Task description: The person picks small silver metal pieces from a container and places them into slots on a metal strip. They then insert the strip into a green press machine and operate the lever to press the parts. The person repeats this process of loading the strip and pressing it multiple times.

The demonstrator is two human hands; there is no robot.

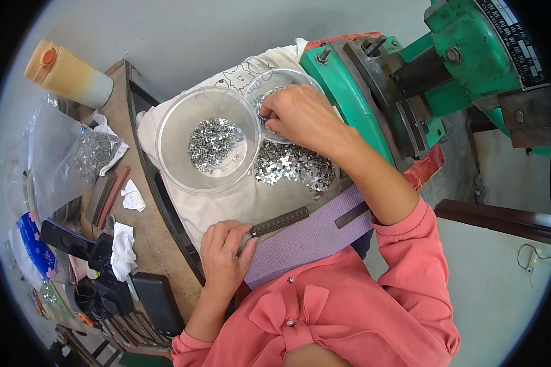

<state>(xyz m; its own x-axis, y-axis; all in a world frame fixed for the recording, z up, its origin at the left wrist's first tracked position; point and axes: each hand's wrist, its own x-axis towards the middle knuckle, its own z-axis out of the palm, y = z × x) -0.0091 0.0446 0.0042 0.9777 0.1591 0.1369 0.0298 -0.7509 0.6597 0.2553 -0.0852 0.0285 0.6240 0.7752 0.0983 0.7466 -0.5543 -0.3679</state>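
Note:
My left hand (223, 249) grips the near-left end of a dark, notched metal bar (281, 221), thumb against fingers. The bar lies along the edge of a purple woven mat (306, 244). Over the smaller clear plastic tub (275, 74), my right hand (303, 116) is bent down with its fingers closed together. Whatever its fingertips hold is hidden or too small to make out. Small metal pieces show in that tub beside the fingers. To its left, a larger clear tub (165, 144) holds small silvery metal parts (213, 144). A loose heap of flat shiny pieces (294, 166) lies below my right wrist.
A green press machine (471, 49) with a steel die block (404, 122) stands at the right. A pale cloth (193, 211) covers the work surface. On the wooden table (150, 232) at left are a yellowish bottle (73, 76), plastic bags, tissues (123, 251) and a black case (158, 301).

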